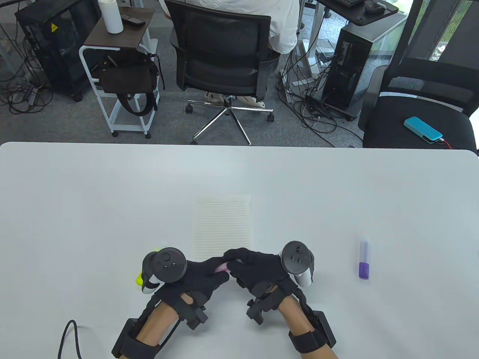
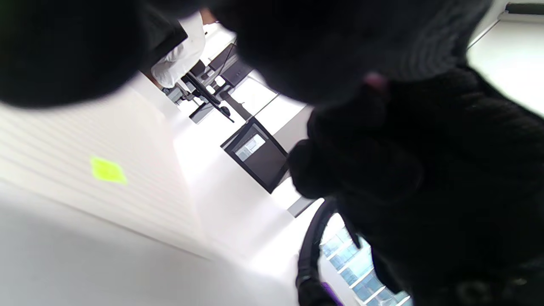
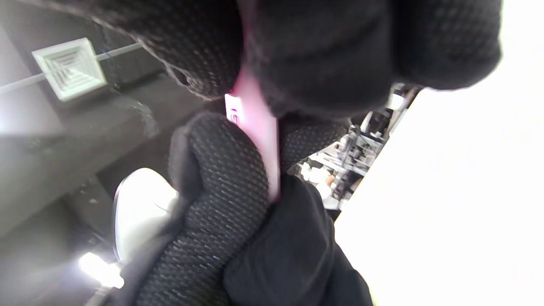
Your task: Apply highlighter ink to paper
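A sheet of lined paper [image 1: 222, 224] lies in the middle of the white table [image 1: 75, 194]. In the left wrist view the paper [image 2: 63, 140] bears a small yellow-green mark [image 2: 107, 171]. Both gloved hands meet just below the paper and grip a pink highlighter [image 1: 222, 269] between them. My left hand [image 1: 204, 275] holds its left end, my right hand [image 1: 249, 267] its right end. The pink barrel [image 3: 257, 127] shows between the fingers in the right wrist view. Most of the pen is hidden by the gloves.
A purple highlighter [image 1: 364, 259] lies on the table to the right. A yellow highlighter [image 1: 140, 278] lies partly hidden under my left hand's tracker. A black cable [image 1: 69, 333] loops at the table's front left. Office chairs stand beyond the far edge.
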`<state>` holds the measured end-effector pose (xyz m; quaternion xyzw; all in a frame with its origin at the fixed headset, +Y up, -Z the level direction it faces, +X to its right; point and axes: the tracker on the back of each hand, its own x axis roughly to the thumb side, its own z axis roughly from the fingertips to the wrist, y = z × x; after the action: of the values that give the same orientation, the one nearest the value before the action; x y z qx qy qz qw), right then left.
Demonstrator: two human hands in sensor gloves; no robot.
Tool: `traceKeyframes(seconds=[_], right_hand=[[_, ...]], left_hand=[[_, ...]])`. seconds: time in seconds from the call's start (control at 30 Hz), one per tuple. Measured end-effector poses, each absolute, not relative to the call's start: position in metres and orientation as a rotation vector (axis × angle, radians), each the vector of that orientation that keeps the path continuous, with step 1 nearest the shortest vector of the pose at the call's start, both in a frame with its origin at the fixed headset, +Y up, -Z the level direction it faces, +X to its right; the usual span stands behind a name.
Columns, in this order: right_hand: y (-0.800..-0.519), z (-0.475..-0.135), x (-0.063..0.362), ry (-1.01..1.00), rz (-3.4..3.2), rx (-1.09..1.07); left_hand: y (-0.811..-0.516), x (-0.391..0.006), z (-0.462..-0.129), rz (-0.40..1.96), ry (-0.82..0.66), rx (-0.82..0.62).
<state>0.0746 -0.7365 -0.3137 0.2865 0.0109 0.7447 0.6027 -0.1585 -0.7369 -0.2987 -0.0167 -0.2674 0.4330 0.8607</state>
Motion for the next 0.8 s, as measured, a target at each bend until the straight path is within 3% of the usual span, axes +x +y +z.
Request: traceKeyframes(seconds=[0.07, 0.17, 0.37, 0.47, 0.57, 0.8], right_hand=[[-0.731, -0.313, 0.076, 0.012, 1.776, 0.694], [-0.727, -0.313, 0.08, -0.007, 1.813, 0.682], [-0.73, -0.324, 0.119, -0.148, 1.92, 0.466], [-0.732, -0.327, 0.132, -0.17, 1.973, 0.39], [-0.736, -0.328, 0.134, -0.141, 1.97, 0.349], [-0.741, -0.328, 0.126, -0.108, 2.088, 0.358]], left_hand=[[-0.74, -0.159, -0.299, 0.998, -0.564, -0.064], [-0.742, -0.159, -0.299, 0.954, -0.55, -0.054], [-0.738, -0.171, -0.295, 0.451, -0.401, 0.086], [-0.745, -0.172, -0.298, 0.469, -0.336, 0.009], [-0.749, -0.166, -0.298, 0.278, -0.318, -0.07], [-0.75, -0.159, -0.297, 0.15, -0.263, -0.132]])
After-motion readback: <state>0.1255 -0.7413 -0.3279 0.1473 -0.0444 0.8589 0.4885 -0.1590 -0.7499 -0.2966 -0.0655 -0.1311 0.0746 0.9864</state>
